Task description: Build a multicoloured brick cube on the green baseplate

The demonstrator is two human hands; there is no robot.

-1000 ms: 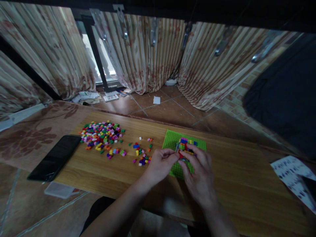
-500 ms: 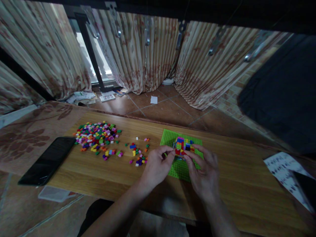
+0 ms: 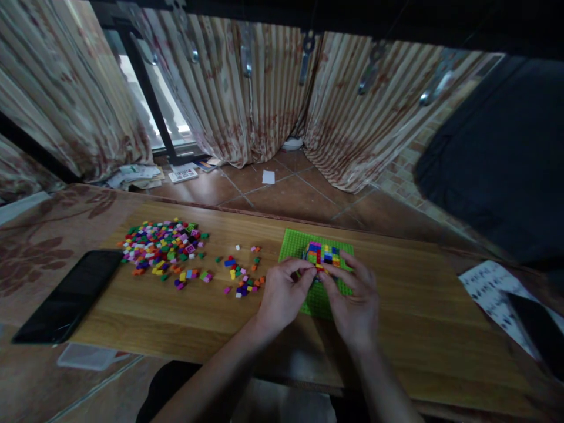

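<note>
A green studded baseplate [image 3: 294,244] lies on the wooden table [image 3: 423,329]. On it stands a small multicoloured brick build [image 3: 323,254]. My left hand [image 3: 284,294] and my right hand [image 3: 352,302] meet at the build's near side, fingertips pinched against its lower bricks. Both hands' fingers are curled and pressed on the build. What sits between the fingertips is too small to make out.
A big pile of small coloured bricks [image 3: 161,245] lies at the table's left, a smaller scatter [image 3: 241,275] nearer the plate. A black phone [image 3: 66,296] lies on the left edge. Printed paper [image 3: 493,291] at right. Curtains and a tiled floor lie beyond.
The view has shifted, so everything sits a little further left and lower in the picture. My hands stay together at the build, with the fingertips drawn closer at its front.
</note>
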